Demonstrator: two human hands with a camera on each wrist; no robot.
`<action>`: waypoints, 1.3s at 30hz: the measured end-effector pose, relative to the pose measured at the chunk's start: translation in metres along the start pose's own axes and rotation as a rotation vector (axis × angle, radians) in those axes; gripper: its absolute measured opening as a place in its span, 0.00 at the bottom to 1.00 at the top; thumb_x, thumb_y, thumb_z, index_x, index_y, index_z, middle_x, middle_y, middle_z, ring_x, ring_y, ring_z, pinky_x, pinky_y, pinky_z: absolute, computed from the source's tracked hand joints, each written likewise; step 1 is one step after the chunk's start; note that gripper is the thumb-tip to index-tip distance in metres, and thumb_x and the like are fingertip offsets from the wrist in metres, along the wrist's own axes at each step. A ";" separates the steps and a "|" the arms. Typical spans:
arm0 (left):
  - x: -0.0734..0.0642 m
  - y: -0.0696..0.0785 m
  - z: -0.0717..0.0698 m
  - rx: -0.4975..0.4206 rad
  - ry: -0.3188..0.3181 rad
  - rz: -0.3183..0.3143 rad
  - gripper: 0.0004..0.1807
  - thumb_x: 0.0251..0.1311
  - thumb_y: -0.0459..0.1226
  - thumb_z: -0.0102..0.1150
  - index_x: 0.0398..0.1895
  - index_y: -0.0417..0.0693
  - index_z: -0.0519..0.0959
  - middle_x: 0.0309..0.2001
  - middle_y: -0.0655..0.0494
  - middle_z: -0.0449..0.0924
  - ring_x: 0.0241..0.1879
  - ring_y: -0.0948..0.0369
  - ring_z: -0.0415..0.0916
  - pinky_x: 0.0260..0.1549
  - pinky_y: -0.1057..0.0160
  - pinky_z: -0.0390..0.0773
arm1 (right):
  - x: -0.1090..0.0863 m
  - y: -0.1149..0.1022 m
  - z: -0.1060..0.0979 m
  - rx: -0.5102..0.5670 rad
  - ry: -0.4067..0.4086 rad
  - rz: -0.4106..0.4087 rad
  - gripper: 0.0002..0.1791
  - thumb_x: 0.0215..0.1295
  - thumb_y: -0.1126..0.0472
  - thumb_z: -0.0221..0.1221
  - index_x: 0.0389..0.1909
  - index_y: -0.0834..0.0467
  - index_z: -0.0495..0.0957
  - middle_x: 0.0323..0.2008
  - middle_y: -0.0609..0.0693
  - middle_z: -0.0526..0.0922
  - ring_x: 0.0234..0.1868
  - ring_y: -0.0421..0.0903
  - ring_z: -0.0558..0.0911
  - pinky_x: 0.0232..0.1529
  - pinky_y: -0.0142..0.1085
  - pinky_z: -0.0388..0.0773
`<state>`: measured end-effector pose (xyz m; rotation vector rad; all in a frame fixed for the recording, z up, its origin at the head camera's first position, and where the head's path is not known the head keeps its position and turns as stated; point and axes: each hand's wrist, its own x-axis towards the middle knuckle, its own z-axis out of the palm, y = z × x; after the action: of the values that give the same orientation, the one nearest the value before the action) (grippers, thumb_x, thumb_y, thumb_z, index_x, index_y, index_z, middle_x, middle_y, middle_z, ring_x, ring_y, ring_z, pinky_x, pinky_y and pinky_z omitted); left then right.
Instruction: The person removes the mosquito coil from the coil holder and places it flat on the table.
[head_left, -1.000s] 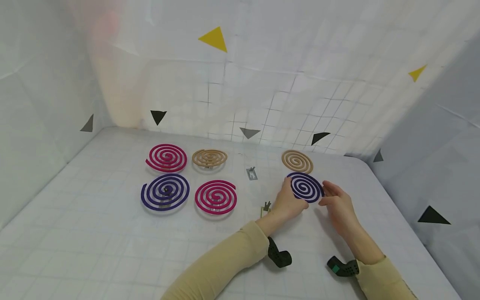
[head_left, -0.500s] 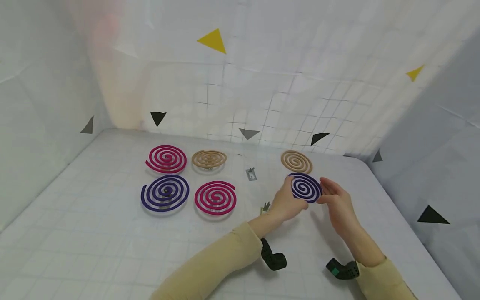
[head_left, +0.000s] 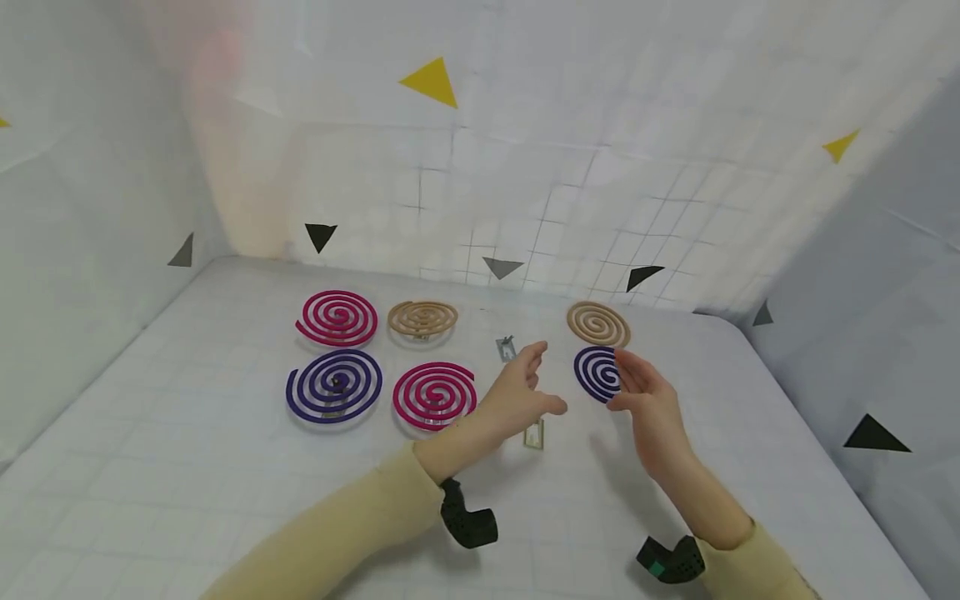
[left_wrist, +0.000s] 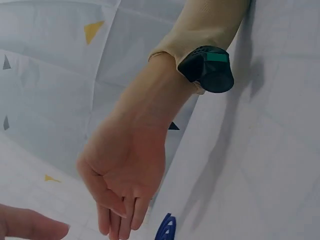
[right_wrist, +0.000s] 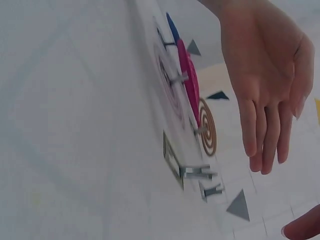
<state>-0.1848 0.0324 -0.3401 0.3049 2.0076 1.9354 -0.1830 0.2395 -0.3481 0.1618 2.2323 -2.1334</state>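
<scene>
A dark purple mosquito coil (head_left: 592,375) lies on the white table at the right, partly covered in the head view by my right hand (head_left: 651,412). That hand holds nothing; from the left wrist view its fingers (left_wrist: 120,217) are loosely extended, apart from the coil. My left hand (head_left: 513,402) hovers to the left of the coil, thumb spread from the fingers, also holding nothing. Below it lies a small brass-edged metal stand (head_left: 534,436); a grey metal stand (head_left: 506,349) is just beyond its fingers. A tan coil (head_left: 597,324) lies behind the purple one.
Several coils stand raised at the left: a pink coil (head_left: 337,318) and a tan coil (head_left: 422,317) at the back, a purple coil (head_left: 334,386) and another pink coil (head_left: 434,395) in front. Metal supports (right_wrist: 180,78) show beneath them. White sheeting walls surround the table.
My left hand has let go of the purple coil at the right and moved left, over the stands. My right hand has shifted left, now overlapping the coil in view. The coils stay put.
</scene>
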 end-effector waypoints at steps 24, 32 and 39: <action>-0.070 -0.024 -0.136 0.215 0.107 0.033 0.50 0.57 0.27 0.64 0.79 0.40 0.46 0.79 0.37 0.44 0.77 0.40 0.45 0.73 0.47 0.53 | -0.015 -0.010 0.100 0.027 -0.146 -0.074 0.46 0.51 0.83 0.50 0.75 0.58 0.60 0.76 0.52 0.61 0.78 0.51 0.56 0.74 0.45 0.59; -0.080 -0.032 -0.135 0.277 0.128 0.032 0.51 0.55 0.29 0.67 0.79 0.42 0.49 0.79 0.38 0.45 0.77 0.39 0.46 0.73 0.46 0.54 | -0.014 -0.009 0.122 0.041 -0.187 -0.088 0.46 0.49 0.83 0.51 0.74 0.59 0.61 0.76 0.53 0.62 0.78 0.52 0.57 0.75 0.47 0.58; -0.078 -0.034 -0.131 0.341 0.169 0.022 0.52 0.52 0.30 0.70 0.79 0.44 0.51 0.79 0.41 0.49 0.76 0.40 0.48 0.73 0.45 0.55 | -0.015 -0.001 0.123 0.040 -0.183 -0.056 0.45 0.51 0.81 0.53 0.74 0.56 0.63 0.75 0.50 0.64 0.77 0.50 0.58 0.75 0.47 0.59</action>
<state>-0.1607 -0.1195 -0.3648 0.2527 2.4560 1.6731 -0.1724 0.1161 -0.3514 -0.0922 2.1166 -2.1255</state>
